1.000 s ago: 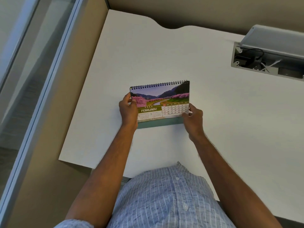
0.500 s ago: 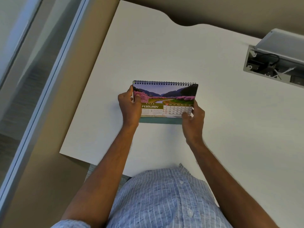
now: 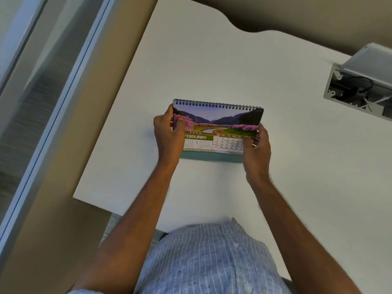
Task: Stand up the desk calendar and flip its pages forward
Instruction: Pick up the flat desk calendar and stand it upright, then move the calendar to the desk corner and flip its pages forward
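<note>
A spiral-bound desk calendar [image 3: 216,126] stands near the middle of the white desk [image 3: 212,60], its black coil along the top. The page facing me shows a pink-blossom landscape and the word FEBRUARY above a date grid. A teal base strip shows below the page. My left hand [image 3: 168,134] grips the calendar's left edge, thumb on the picture. My right hand [image 3: 256,149] holds the lower right corner, thumb over the date grid and hiding part of it.
An open grey cable box [image 3: 360,85] with black wires sits in the desk at the far right. The desk's left edge [image 3: 110,128] borders a tan floor strip and a glass partition. My striped shirt fills the bottom of the view.
The calendar stays in both hands and its coil now looks level instead of slanted. The view has shifted, so the cable box sits further right. The FEBRUARY page is unchanged.
</note>
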Demonstrator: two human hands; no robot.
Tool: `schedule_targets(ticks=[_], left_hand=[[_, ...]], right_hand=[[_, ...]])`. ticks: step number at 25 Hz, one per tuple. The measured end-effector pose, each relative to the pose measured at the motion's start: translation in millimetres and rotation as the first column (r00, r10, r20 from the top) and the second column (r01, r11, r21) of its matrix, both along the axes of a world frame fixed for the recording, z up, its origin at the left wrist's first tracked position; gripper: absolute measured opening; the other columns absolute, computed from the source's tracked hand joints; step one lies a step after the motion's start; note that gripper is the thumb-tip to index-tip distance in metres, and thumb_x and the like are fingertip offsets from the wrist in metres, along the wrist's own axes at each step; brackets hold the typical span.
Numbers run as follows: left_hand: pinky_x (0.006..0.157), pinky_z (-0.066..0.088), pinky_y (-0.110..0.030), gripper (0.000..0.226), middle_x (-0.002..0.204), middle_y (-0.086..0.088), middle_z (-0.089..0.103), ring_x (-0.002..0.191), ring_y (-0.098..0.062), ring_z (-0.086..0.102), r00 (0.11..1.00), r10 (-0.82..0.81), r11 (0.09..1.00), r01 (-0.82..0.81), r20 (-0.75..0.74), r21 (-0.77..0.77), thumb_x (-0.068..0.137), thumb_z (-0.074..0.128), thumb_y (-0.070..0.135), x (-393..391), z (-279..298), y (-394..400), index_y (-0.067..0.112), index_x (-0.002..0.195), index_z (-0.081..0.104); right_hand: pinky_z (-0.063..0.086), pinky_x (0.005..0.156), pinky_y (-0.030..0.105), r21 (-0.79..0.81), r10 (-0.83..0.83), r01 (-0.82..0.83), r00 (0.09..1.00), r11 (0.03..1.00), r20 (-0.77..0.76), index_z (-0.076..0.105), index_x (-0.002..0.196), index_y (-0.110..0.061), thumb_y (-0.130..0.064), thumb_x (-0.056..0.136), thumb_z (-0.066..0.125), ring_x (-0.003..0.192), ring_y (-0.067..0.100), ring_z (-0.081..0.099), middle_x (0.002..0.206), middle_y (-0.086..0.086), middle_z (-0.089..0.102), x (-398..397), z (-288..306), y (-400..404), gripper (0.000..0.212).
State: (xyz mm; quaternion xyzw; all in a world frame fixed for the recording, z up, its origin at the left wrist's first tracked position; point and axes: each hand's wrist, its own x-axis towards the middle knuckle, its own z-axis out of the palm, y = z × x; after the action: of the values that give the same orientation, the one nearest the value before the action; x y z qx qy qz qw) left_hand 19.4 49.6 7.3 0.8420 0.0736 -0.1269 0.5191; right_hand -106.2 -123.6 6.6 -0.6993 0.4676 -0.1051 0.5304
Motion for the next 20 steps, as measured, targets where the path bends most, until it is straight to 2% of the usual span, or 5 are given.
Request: schedule_targets(ticks=[3,8,11,14,20], left_hand=[[0.081,0.067,-0.035,0.053,0.134,-0.01,0.051,0.115,-0.022,0.067,0.999,0.033,0.998,-0.032,0.021,-0.054,0.107,0.055,0.022,19.2,7.6,-2.8,0.031,0.157,0.041],[0.084,0.067,-0.032,0.061,0.135,-0.007,0.049,0.12,-0.019,0.064,0.972,0.086,0.992,-0.063,0.219,-0.112,0.105,0.058,0.022,106.6,30.8,-27.1,0.035,0.16,0.035],[0.076,0.069,-0.032,0.057,0.131,-0.003,0.062,0.111,-0.017,0.074,0.961,0.087,0.983,-0.04,0.262,-0.178,0.107,0.055,0.026,168.6,37.2,-39.1,0.034,0.16,0.034],[0.066,0.066,-0.022,0.047,0.122,0.001,0.069,0.099,-0.003,0.077,0.942,0.104,0.966,-0.019,0.318,-0.259,0.108,0.053,0.03,219.8,34.9,-45.0,0.029,0.154,0.045],[0.076,0.068,-0.036,0.024,0.121,-0.008,0.073,0.103,-0.015,0.078,0.919,0.144,0.965,-0.048,0.366,-0.258,0.109,0.05,0.038,283.2,13.7,-53.9,0.028,0.129,0.061]], right_hand=[[0.055,0.065,0.004,0.003,0.056,-0.056,0.997,0.998,0.045,0.045,0.146,-0.037,-0.011,0.102,0.051,0.107,0.001,0.064,0.132,-0.009,0.064,29.9,8.1,-16.6,0.051],[0.064,0.082,0.022,-0.05,0.181,-0.175,0.972,0.983,0.153,0.043,0.148,-0.037,-0.01,0.102,0.055,0.111,0.009,0.07,0.134,-0.007,0.066,140.2,20.4,-52.2,0.055],[0.063,0.086,0.026,-0.097,0.267,-0.251,0.941,0.963,0.209,0.04,0.151,-0.032,-0.003,0.1,0.052,0.112,0.01,0.069,0.134,-0.005,0.067,210.1,23.2,-73.0,0.06],[0.061,0.089,0.023,-0.127,0.355,-0.334,0.908,0.934,0.221,0.039,0.153,-0.028,0.007,0.094,0.05,0.115,0.008,0.067,0.133,-0.005,0.066,263.8,18.5,-93.3,0.07],[0.057,0.087,0.017,-0.122,0.464,-0.448,0.851,0.886,0.247,0.036,0.156,-0.027,0.015,0.092,0.047,0.111,-0.01,0.064,0.137,-0.004,0.064,327.0,-3.0,-116.6,0.077]])
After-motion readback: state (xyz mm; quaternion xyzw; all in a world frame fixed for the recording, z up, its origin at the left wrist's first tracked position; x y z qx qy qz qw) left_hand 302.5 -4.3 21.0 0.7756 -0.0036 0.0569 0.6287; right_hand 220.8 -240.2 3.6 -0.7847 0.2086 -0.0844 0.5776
